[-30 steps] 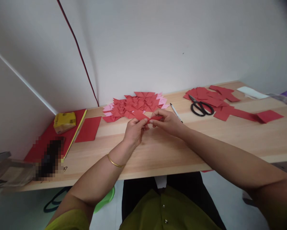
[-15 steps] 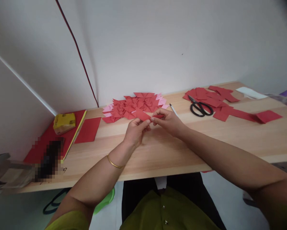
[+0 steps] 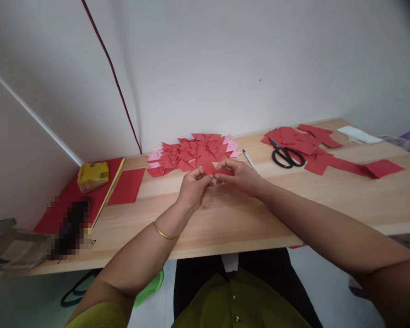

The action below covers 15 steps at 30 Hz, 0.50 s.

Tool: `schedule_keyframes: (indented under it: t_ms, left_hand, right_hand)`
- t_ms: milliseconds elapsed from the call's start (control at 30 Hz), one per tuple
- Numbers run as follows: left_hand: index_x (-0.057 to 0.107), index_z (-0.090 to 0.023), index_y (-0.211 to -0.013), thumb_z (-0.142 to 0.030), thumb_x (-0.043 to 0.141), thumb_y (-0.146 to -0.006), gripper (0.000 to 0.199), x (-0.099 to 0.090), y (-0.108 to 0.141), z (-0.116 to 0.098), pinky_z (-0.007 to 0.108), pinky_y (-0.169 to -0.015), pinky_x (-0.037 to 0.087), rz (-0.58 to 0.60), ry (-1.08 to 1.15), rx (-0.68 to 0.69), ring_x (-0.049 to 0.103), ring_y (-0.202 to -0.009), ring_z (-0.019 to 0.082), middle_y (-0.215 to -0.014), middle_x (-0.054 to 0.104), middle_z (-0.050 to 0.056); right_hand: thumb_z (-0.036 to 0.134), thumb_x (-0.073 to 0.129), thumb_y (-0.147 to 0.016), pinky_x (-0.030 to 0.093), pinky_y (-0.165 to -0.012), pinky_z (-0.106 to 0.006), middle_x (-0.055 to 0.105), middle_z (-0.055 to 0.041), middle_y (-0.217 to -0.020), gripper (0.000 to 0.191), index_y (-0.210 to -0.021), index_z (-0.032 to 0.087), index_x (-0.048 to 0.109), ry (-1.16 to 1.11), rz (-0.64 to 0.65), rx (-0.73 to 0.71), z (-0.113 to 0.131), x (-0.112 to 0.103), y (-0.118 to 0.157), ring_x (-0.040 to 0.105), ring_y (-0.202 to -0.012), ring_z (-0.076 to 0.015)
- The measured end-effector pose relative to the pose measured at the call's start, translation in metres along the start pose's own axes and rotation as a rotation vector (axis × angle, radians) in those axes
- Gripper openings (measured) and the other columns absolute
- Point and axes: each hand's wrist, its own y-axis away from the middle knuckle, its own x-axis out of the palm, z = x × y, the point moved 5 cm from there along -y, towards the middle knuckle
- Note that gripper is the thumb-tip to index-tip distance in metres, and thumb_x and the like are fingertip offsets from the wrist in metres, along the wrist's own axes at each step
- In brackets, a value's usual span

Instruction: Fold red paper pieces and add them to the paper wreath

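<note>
Between my two hands, just above the table, is a small piece of red paper [image 3: 208, 166], partly folded. My left hand [image 3: 193, 187] pinches its left side between thumb and fingers. On the other side my right hand [image 3: 239, 175] is closed on the paper too, thumb and fingertips almost touching those of the left. My fingers cover much of the sheet, so its exact folds are hidden. Right behind the hands lies a heap of folded red and pink paper pieces [image 3: 177, 155]. A white pen [image 3: 250, 160] rests beyond my right hand.
Black-handled scissors [image 3: 284, 155] lie on loose red paper slips [image 3: 314, 141] at the right. Leftward are a red sheet [image 3: 127, 186], a yellow packet [image 3: 93, 176] on larger red paper, and a blurred dark object [image 3: 71, 228]. The wooden table [image 3: 225, 228] meets the wall behind.
The red paper has turned in my fingers: its left end, earlier pointing up and left, now stands more upright between my hands. Both hands remain in nearly the same place.
</note>
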Motion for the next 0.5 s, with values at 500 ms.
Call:
schedule_keyframes:
  t_ms: [500]
  left_hand:
    - [0.057, -0.013, -0.062, -0.027, 0.071, -0.067, 0.020, -0.004, 0.000, -0.005, 0.022, -0.061, 0.041, -0.011, -0.103, 0.031, 0.052, -0.057, 0.008, -0.058, 0.057, -0.001]
  right_hand:
    - [0.038, 0.064, -0.076, 0.050, -0.070, -0.029, 0.065, -0.0003, -0.073, 0.022, -0.081, 0.019, 0.054, 0.085, 0.030, -0.025, 0.007, 0.004, 0.002, 0.063, -0.070, -0.0146]
